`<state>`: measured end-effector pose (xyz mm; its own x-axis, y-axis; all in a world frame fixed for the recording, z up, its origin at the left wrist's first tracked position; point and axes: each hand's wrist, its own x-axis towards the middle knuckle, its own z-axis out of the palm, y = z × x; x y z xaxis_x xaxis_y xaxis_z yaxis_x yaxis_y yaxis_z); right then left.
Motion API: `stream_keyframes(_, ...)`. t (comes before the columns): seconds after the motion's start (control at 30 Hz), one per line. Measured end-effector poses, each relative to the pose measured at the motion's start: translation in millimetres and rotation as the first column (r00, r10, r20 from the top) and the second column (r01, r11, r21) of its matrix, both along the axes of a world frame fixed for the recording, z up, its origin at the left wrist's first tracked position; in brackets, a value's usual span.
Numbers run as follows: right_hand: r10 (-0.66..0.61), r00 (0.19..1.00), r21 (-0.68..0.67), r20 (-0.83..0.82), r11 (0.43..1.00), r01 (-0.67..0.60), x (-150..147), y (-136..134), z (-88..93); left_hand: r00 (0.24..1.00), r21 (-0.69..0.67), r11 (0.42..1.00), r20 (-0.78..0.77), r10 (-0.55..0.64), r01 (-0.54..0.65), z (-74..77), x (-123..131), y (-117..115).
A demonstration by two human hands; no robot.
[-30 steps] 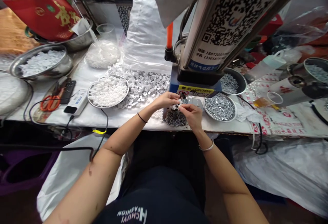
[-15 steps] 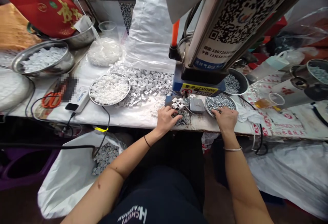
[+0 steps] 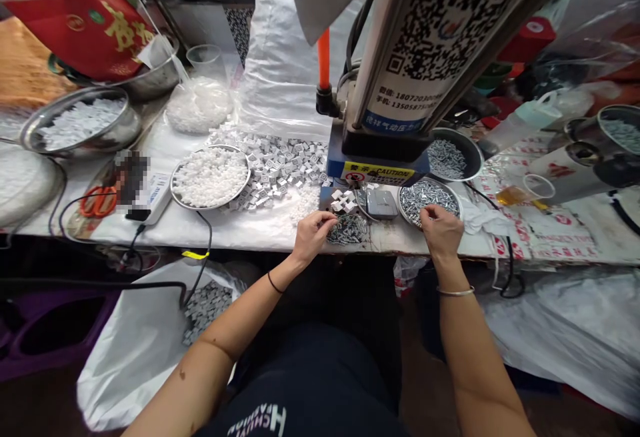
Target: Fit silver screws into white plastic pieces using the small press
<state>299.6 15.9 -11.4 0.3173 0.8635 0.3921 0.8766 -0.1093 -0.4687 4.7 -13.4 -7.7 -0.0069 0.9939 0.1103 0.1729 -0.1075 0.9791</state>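
My left hand (image 3: 311,235) is closed in a pinch at the left edge of a heap of small metal pieces that look like springs (image 3: 347,230); what it pinches is too small to make out. My right hand (image 3: 444,230) pinches over the near rim of a round metal bowl (image 3: 461,213) of metal pins or screws (image 3: 425,198); anything between those fingertips is hidden. Between the hands, under the press (image 3: 383,157), sits a grey metal block (image 3: 381,203). Several small white square pieces (image 3: 343,201) lie just left of the block.
A dish of white beads (image 3: 210,177) stands left, beside a spread of white-grey cubes (image 3: 285,163). Behind the right bowl is a dark pan of metal pins (image 3: 447,159). Orange scissors (image 3: 98,201), a white power strip (image 3: 156,200) and cables lie at far left.
My left hand has drawn back left from the metal heap, its fingers now pinched together. At the bowl, my right fingers have lifted slightly and closed. The camera view has shifted a little.
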Motion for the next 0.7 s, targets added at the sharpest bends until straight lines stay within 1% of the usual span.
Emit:
stream_keyframes(0.03, 0.030, 0.993, 0.013, -0.116, 0.999, -0.029, -12.0, -6.1, 7.4, 0.995, -0.076, 0.997, 0.101, 0.011, -0.003, 2.5, -0.6, -1.9)
stream_keyframes(0.07, 0.082, 0.962, 0.029, -0.259, 0.997, -0.077, -26.7, -13.4, 15.0, 0.978, -0.161, 0.987, 0.205, 0.022, 0.011, 5.1, -0.9, -3.6)
stream_keyframes(0.1, 0.144, 0.899, 0.030, -0.414, 0.989, -0.145, -43.6, -21.5, 22.5, 0.951, -0.246, 0.968, 0.308, 0.035, 0.044, 7.6, -0.8, -5.1)
stream_keyframes(0.17, 0.232, 0.710, 0.036, -0.665, 0.959, -0.280, -79.9, -37.7, 34.6, 0.874, -0.399, 0.906, 0.480, 0.074, 0.142, 12.7, 0.0, -7.3)
stream_keyframes(0.2, 0.254, 0.622, 0.037, -0.741, 0.940, -0.339, -97.2, -44.5, 38.5, 0.832, -0.461, 0.866, 0.545, 0.106, 0.192, 15.0, 0.6, -8.2)
stream_keyframes(0.23, 0.262, 0.558, 0.040, -0.788, 0.925, -0.378, -112.9, -49.9, 40.8, 0.792, -0.513, 0.826, 0.594, 0.144, 0.235, 17.3, 1.4, -9.0)
stream_keyframes(0.3, 0.244, 0.463, 0.078, -0.852, 0.934, -0.349, -137.2, -55.9, 41.1, 0.729, -0.587, 0.753, 0.649, 0.218, 0.297, 21.0, 2.9, -10.6)
stream_keyframes(0.33, 0.233, 0.430, 0.095, -0.872, 0.943, -0.318, -145.7, -56.8, 39.8, 0.706, -0.607, 0.728, 0.665, 0.245, 0.319, 22.4, 3.6, -11.5)
stream_keyframes(0.4, 0.214, 0.377, 0.111, -0.901, 0.955, -0.274, -156.5, -56.1, 36.1, 0.664, -0.613, 0.704, 0.698, 0.270, 0.358, 24.0, 4.9, -13.3)
stream_keyframes(0.53, 0.198, 0.333, 0.099, -0.922, 0.951, -0.293, -163.9, -53.9, 32.1, 0.590, -0.582, 0.706, 0.756, 0.285, 0.405, 23.8, 7.0, -14.4)
stream_keyframes(0.63, 0.202, 0.341, 0.102, -0.918, 0.951, -0.291, -164.6, -54.2, 33.1, 0.568, -0.588, 0.704, 0.761, 0.315, 0.398, 23.0, 8.7, -13.0)
stream_keyframes(0.7, 0.220, 0.381, 0.102, -0.898, 0.947, -0.306, -163.6, -54.4, 35.2, 0.560, -0.589, 0.708, 0.762, 0.325, 0.391, 22.9, 10.5, -13.0)
